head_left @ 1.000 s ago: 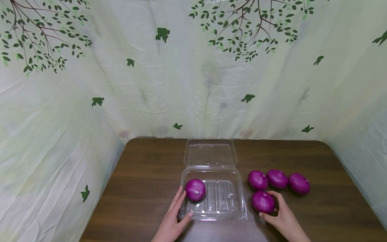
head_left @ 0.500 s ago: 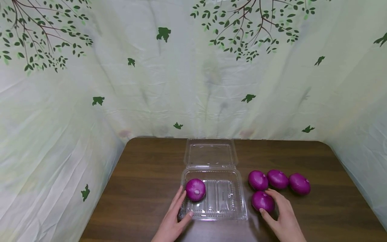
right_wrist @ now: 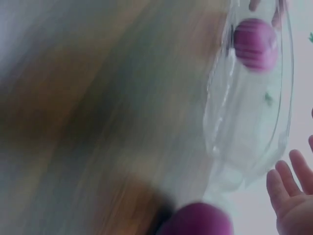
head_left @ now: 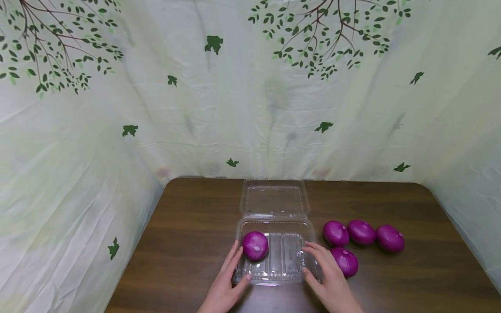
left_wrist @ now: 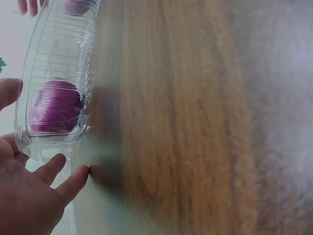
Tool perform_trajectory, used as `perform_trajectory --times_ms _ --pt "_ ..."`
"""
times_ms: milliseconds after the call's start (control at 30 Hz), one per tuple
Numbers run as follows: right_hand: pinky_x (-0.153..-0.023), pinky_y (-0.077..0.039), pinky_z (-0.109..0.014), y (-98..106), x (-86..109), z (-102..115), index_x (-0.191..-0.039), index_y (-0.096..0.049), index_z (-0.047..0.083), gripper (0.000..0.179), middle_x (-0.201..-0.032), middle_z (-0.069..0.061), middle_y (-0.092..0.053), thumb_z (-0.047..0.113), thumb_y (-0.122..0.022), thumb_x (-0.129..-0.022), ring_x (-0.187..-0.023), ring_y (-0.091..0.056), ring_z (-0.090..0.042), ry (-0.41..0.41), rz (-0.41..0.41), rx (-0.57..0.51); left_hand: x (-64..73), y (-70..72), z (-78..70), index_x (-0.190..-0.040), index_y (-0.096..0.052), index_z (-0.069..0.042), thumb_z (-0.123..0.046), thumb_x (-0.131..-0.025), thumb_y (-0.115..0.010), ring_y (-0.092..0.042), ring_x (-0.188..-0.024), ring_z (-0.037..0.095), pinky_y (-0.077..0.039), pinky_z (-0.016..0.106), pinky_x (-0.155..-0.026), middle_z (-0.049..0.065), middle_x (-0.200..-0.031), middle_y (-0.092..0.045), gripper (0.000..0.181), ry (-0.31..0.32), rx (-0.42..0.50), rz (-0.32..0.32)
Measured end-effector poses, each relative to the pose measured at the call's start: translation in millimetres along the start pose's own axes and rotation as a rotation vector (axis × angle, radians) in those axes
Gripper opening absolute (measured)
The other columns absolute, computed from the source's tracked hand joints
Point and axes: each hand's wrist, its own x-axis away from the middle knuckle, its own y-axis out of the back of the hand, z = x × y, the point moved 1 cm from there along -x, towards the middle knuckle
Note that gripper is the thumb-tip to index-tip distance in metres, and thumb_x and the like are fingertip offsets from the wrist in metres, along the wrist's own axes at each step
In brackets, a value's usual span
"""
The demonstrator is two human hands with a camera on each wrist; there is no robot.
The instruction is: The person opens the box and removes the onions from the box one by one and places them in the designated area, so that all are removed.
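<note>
A clear plastic clamshell container (head_left: 285,278) lies opened flat on the table, its lid (head_left: 275,200) toward the back. One red onion (head_left: 255,246) sits in the left part of its base. My left hand (head_left: 225,282) rests at the base's front left corner, fingers spread fairly straight along the side and thumb by the front rim. Above the base's right rim is my right hand (head_left: 326,278), fingers extended and holding nothing. Just right of it lies another red onion (head_left: 346,263), partly hidden by that hand. The right wrist view is blurred.
Behind that onion, 3 more red onions (head_left: 362,232) lie in a row on the brown wooden table (head_left: 195,226). A pale curtain (head_left: 250,108) printed with leaves and branches hangs behind the table and at both sides.
My right hand has let go of the front red onion and moved left to the container's right rim. That onion stays on the table. The left hand keeps its place.
</note>
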Motion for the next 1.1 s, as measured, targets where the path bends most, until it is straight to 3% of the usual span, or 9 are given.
perform_trajectory --times_ms 167,300,400,700,933,1100 --pt "-0.108 -0.029 -0.014 -16 -8.9 9 -0.135 -0.055 0.021 0.063 -0.139 0.003 -0.051 0.002 -0.077 -0.079 -0.127 -0.049 -0.022 -0.004 0.029 -0.024 -0.4 -0.7 -1.1 -0.152 -0.038 -0.011 -0.024 -0.089 -0.073 -0.022 -0.145 0.025 -0.025 0.053 -0.109 -0.002 -0.163 -0.019 0.073 -0.01 -0.01 -0.01" --pt "-0.107 -0.04 -0.034 -30 -16.0 14 -0.135 -0.054 0.025 0.063 -0.14 0.006 -0.051 0.005 -0.078 -0.081 -0.13 -0.047 -0.018 -0.075 0.092 -0.055 -0.1 -1.4 -0.7 -0.151 -0.039 -0.01 -0.022 -0.088 -0.074 -0.023 -0.144 0.025 -0.026 0.053 -0.109 -0.002 -0.163 -0.02 0.073 -0.017 -0.013 -0.016" --pt "-0.106 -0.041 -0.045 -40 -22.2 16 -0.135 -0.055 0.021 0.06 -0.139 0.003 -0.053 0.008 -0.078 -0.081 -0.13 -0.047 -0.017 -0.118 0.148 -0.084 0.7 -1.8 -0.3 -0.152 -0.038 -0.011 -0.022 -0.088 -0.074 -0.023 -0.144 0.025 -0.027 0.053 -0.109 -0.003 -0.163 -0.019 0.073 -0.009 -0.009 -0.01" --pt "-0.108 -0.038 -0.049 -67 -42.8 22 -0.14 -0.052 0.011 0.064 -0.142 -0.007 -0.051 0.015 -0.076 -0.081 -0.132 -0.045 -0.025 -0.206 0.269 -0.077 0.1 -0.9 1.7 -0.152 -0.038 -0.011 -0.025 -0.089 -0.073 -0.024 -0.143 0.025 -0.028 0.052 -0.108 -0.001 -0.163 -0.021 0.074 -0.052 -0.02 -0.035" --pt "-0.107 -0.04 -0.047 -84 -58.4 28 -0.143 -0.048 0.012 0.074 -0.143 -0.005 -0.05 0.022 -0.081 -0.078 -0.131 -0.047 -0.025 -0.188 0.273 -0.059 0.6 -2.7 1.2 -0.151 -0.039 -0.01 -0.022 -0.089 -0.073 -0.029 -0.142 0.028 -0.033 0.054 -0.106 0.004 -0.161 -0.024 0.072 -0.094 -0.071 -0.057" --pt "-0.101 -0.044 -0.049 -94 -64.3 32 -0.144 -0.047 0.015 0.081 -0.144 -0.005 -0.05 0.026 -0.085 -0.074 -0.128 -0.049 -0.026 -0.214 0.277 -0.007 0.4 -3.9 1.8 -0.152 -0.039 -0.011 -0.019 -0.088 -0.074 -0.027 -0.143 0.025 -0.032 0.053 -0.107 0.001 -0.162 -0.023 0.073 -0.072 -0.05 -0.045"
